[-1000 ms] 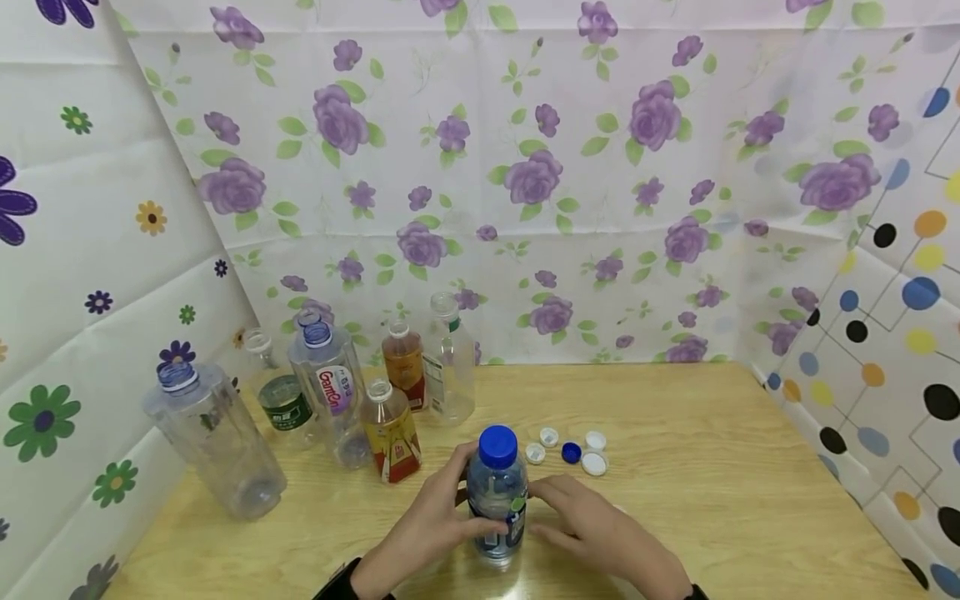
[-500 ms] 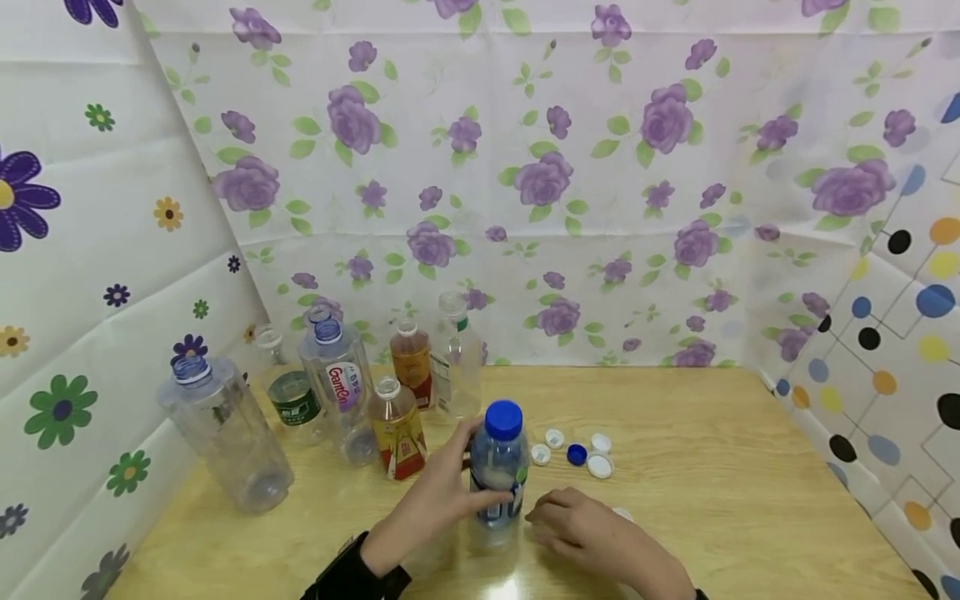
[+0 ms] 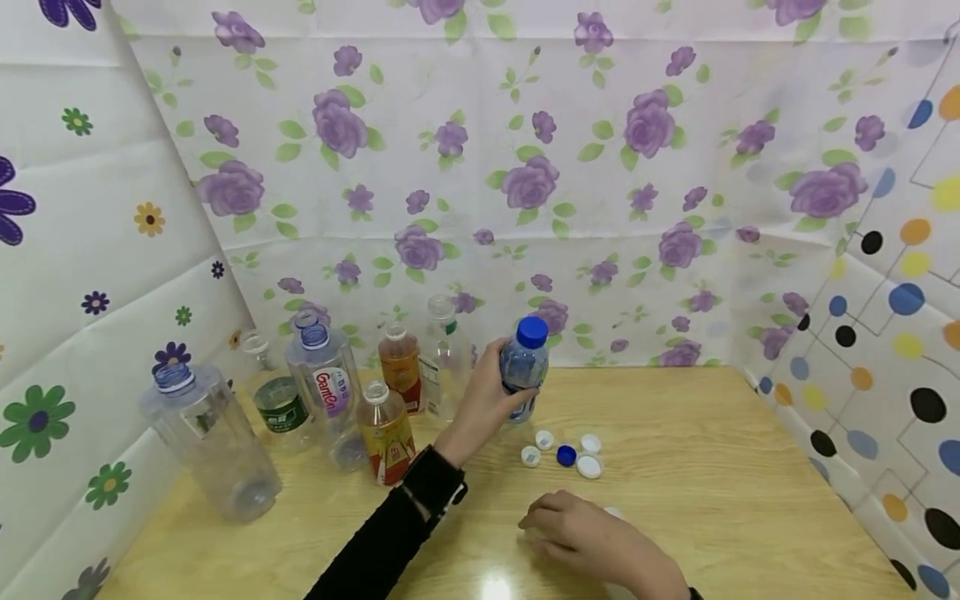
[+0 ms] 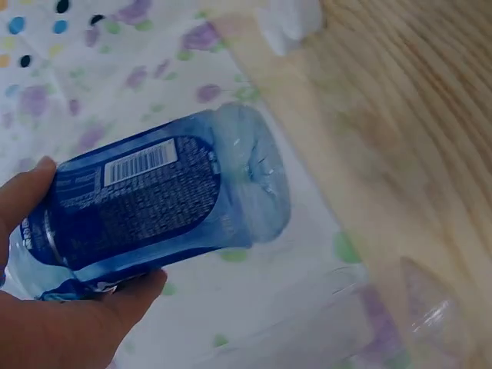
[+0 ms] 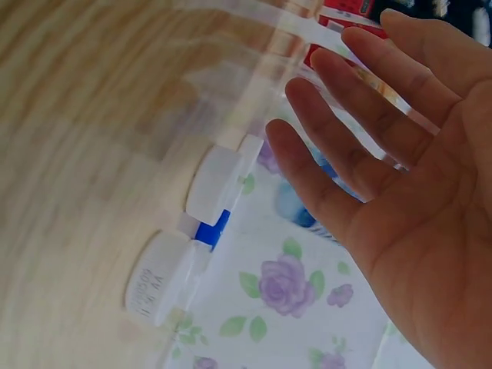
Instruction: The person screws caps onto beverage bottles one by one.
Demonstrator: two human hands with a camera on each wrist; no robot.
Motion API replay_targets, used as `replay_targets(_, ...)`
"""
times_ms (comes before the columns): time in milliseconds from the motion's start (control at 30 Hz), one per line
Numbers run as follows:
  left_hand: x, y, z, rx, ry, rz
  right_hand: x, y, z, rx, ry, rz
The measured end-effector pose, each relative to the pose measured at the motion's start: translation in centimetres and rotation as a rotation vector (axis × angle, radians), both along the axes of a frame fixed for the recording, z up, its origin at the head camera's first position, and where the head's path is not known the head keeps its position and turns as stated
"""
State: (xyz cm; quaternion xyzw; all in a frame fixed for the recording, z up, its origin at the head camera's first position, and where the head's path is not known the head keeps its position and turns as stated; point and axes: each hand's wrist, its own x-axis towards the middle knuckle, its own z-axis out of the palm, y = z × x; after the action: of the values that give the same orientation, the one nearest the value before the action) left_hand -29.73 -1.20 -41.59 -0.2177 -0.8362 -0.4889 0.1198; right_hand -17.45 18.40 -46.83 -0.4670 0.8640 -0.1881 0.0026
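In the head view my left hand [image 3: 483,396] grips a blue-tinted plastic bottle [image 3: 523,363] with a blue cap, out toward the back of the table. The left wrist view shows the bottle's dark blue label with a barcode [image 4: 141,162], my thumb and fingers around it, and its base appearing off the table. My right hand [image 3: 596,533] is low over the front of the table and holds nothing. In the right wrist view its fingers [image 5: 327,173] are spread and loosely straight. White caps [image 5: 160,277] lie near it.
Several uncapped bottles stand at the left, among them a tall clear one [image 3: 217,450], one with a pink-and-white label [image 3: 333,392] and a yellow-red labelled one [image 3: 387,437]. Loose white caps [image 3: 589,467] and a blue cap [image 3: 566,455] lie mid-table. A flowered cloth [image 3: 480,183] hangs behind.
My left hand has carried the blue-capped bottle away from me, up and slightly right, toward the back of the table. The right hand has let go of the bottle and stayed near the front.
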Motion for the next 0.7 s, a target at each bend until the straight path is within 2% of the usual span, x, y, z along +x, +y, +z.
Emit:
replay_targets(67, -1.4, 0.8, -0.7, 0.021, -0.017, 0.035, -0.1, 0.0, 0.1, 0.012, 0.013, -0.002)
replay_targets(133, -2.7, 1.4, -1.5, 0.05, -0.065, 0.072, -0.1, 0.1, 0.2, 0.034, 0.025, -0.003)
replay_targets(267, -4.8, 2.1, -3.1, 0.138, -0.138, 0.127, 0.1, 0.1, 0.3, 0.049, 0.04, 0.001)
replay_targets(400, -6.3, 2.5, -3.9, 0.171, -0.118, 0.179, 0.2, 0.1, 0.4, 0.043, 0.046, 0.003)
replay_targets(567, -7.2, 2.8, -4.0, 0.147, -0.078, 0.177, 0.3, 0.0, 0.6, 0.049, 0.02, 0.003)
replay_targets(700, -7.1, 2.9, -4.1, 0.155, -0.127, 0.162, 0.4, 0.0, 0.7, 0.055, 0.013, -0.004)
